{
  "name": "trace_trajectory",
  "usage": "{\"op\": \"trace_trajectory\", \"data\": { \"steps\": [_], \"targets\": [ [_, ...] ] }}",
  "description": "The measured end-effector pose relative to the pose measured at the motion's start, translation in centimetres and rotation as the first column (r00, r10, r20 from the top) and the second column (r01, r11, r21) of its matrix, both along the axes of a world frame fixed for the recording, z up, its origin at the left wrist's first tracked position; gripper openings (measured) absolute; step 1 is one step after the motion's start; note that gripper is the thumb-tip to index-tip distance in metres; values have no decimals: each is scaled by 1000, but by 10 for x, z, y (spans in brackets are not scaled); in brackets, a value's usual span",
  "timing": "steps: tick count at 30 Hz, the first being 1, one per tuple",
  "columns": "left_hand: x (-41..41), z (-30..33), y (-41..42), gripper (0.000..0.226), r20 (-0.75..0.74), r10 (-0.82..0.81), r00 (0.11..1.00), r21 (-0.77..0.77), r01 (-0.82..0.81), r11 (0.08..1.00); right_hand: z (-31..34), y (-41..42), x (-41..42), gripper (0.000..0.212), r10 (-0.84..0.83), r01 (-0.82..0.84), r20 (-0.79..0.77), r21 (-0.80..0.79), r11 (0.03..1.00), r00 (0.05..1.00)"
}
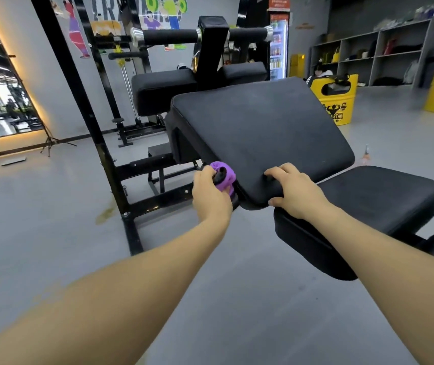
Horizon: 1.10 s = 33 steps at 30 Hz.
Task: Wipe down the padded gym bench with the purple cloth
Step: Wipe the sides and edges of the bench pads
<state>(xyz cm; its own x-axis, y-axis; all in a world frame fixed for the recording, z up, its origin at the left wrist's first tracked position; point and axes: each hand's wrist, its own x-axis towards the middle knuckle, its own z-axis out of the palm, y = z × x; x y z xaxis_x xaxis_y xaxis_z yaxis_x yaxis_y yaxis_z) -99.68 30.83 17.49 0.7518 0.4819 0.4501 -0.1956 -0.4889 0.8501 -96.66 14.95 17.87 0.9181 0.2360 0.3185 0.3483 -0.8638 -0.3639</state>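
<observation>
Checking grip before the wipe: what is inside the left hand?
The left hand grips the bunched purple cloth together with a black handle-like part at the back pad's edge. Its fingers hide how the cloth wraps that part.

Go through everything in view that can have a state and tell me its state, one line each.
Black padded backrest: tilted up.
Black padded seat: lower, near level.
Crumpled purple cloth: bunched beside the backrest's lower corner.
Left hand: grips cloth and a black knob.
Right hand: rests on the backrest's lower edge.
</observation>
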Motion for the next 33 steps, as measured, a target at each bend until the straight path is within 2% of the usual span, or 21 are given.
{"op": "trace_trajectory", "data": {
  "steps": [3,5,7,9,12,15,19,22,24,26,28,30,33],
  "targets": [
    [-21,-19,-12,21,-137,-135,981,-122,119,985,0,2,-3,59,5,-5,-3,-18,1000,1000],
    [-29,-26,-11,21,-219,-160,962,-163,126,979,-1,3,-6,59,12,-12,-37,-4,1000,999],
    [-34,-18,-2,22,-249,-183,951,-314,100,944,-2,4,-11,57,31,-28,-76,47,999,997],
    [-38,-1,8,29,-247,-227,942,-492,80,867,4,13,-23,49,69,-59,-69,133,989,995],
    [-51,25,17,32,-185,-302,935,-649,115,752,20,47,-49,35,154,-134,-35,326,936,987],
    [-63,39,21,30,-72,-382,921,-777,188,601,38,75,-63,39,259,-177,-140,431,885,956],
    [-68,45,28,26,46,-454,890,-879,252,404,48,81,-63,49,205,-133,-172,356,925,964],
    [-61,48,39,22,92,-492,866,-908,276,317,49,96,-55,48,104,-91,-32,284,954,994],
    [-50,48,53,23,63,-496,866,-894,269,358,54,112,-45,47,75,-89,94,148,985,993],
    [-37,45,71,24,-14,-492,870,-840,257,478,62,128,-31,47,89,-87,244,-19,996,966],
    [-22,39,91,23,-63,-450,891,-804,222,551,73,144,-13,45,139,-55,437,-200,978,889],
    [-7,34,108,26,-87,-413,907,-788,191,585,84,159,10,41,201,21,617,-333,943,760],
    [15,26,121,24,-136,-392,910,-739,171,652,92,168,41,37,269,153,666,-503,850,696]
  ]
}}
